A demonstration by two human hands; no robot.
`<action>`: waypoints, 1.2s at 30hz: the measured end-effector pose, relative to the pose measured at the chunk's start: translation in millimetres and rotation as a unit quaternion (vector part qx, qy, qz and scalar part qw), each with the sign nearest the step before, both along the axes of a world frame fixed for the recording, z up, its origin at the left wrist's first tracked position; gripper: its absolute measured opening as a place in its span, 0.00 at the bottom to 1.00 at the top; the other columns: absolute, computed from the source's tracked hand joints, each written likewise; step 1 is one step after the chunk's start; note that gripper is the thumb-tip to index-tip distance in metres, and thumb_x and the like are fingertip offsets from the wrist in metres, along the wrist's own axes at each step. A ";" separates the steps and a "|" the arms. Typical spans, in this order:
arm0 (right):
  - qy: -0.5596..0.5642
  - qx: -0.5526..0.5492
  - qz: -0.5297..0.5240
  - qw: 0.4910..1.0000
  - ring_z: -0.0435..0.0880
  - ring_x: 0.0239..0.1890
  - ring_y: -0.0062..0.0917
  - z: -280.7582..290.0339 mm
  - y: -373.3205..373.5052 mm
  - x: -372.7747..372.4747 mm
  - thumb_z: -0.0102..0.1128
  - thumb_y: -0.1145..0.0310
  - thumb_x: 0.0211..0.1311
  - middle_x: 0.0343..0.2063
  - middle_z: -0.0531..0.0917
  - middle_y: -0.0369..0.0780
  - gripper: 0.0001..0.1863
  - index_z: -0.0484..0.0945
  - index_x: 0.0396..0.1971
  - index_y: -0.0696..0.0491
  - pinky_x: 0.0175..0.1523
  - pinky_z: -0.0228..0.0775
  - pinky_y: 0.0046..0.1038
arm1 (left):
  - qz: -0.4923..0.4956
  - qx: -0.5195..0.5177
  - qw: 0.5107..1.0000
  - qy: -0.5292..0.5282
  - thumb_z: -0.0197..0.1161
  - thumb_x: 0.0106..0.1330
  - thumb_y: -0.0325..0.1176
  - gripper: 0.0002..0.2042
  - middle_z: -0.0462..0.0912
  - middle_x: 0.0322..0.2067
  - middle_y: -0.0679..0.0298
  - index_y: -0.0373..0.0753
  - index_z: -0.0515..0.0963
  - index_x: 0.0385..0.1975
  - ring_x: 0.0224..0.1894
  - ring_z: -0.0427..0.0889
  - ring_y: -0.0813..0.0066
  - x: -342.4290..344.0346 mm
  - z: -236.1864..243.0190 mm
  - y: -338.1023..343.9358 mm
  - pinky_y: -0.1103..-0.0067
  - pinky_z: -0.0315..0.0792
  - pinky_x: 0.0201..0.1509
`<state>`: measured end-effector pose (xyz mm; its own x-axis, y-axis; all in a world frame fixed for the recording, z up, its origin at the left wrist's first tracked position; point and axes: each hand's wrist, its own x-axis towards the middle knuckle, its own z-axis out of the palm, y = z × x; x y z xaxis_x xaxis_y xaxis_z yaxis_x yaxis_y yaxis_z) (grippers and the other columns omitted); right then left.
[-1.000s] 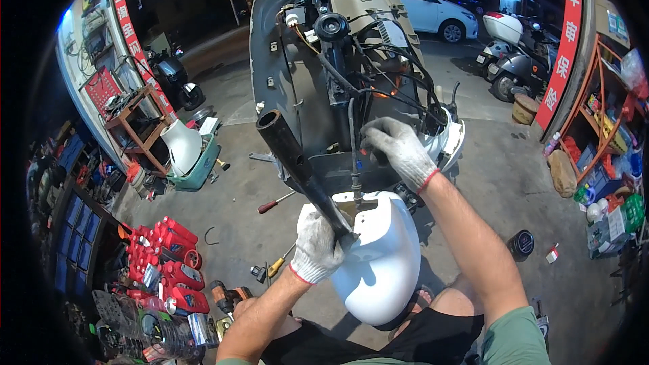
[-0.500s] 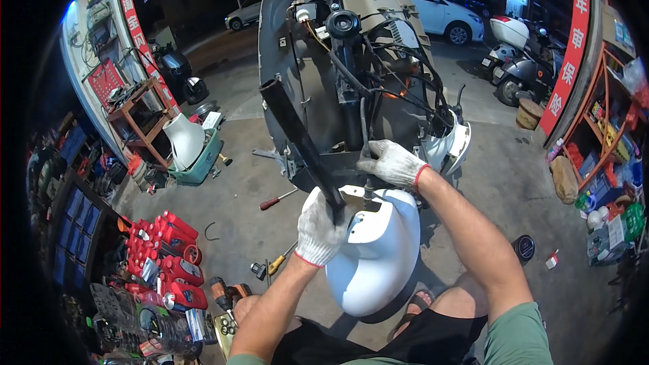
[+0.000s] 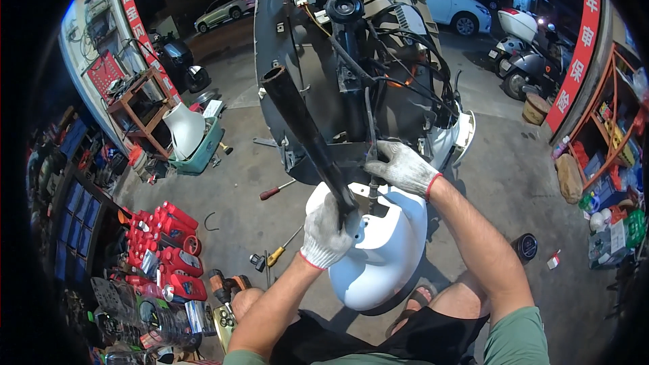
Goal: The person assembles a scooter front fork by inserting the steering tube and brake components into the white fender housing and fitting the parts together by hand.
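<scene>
My left hand, in a white knit glove, is closed around the lower end of a long black steering tube. The tube leans up and to the left, its hollow end at the top. Below it sits a glossy white scooter front fender between my legs. My right hand, also gloved, pinches a thin black cable that drops from the scooter into the fender's upper opening. Ahead stands the stripped scooter front with its wiring bared and a round black horn. My palms hide part of the tube and cable.
On the floor at left lie a red-handled screwdriver, a yellow-handled screwdriver, a power drill and several red bottles. A green bin holds a white panel. A black round container stands at right, near an orange shelf.
The view has shifted slightly. The tube's top end sits a little lower and nearer. My right hand keeps its pinch on the cable, and my left hand still grips the tube.
</scene>
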<state>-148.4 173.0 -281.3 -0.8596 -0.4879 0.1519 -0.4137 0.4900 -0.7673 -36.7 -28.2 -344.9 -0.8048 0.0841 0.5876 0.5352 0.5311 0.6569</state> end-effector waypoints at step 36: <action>-0.091 -0.009 -0.213 0.973 0.85 0.51 0.43 -109.4 93.9 24.1 0.58 0.56 0.67 0.45 0.86 0.53 0.20 0.81 0.47 0.59 0.57 0.74 0.38 | 0.053 -0.040 0.997 0.041 0.62 0.68 0.30 0.07 0.80 0.29 0.53 0.36 0.75 0.41 0.30 0.82 0.51 -22.8 -3.4 18.9 0.64 0.74 0.35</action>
<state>-124.3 266.9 -390.7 -0.9967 -0.0796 -0.0165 -0.0323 0.5739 -0.8183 -59.6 -9.2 -348.3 -0.7607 0.0501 0.6472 0.5240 0.6358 0.5667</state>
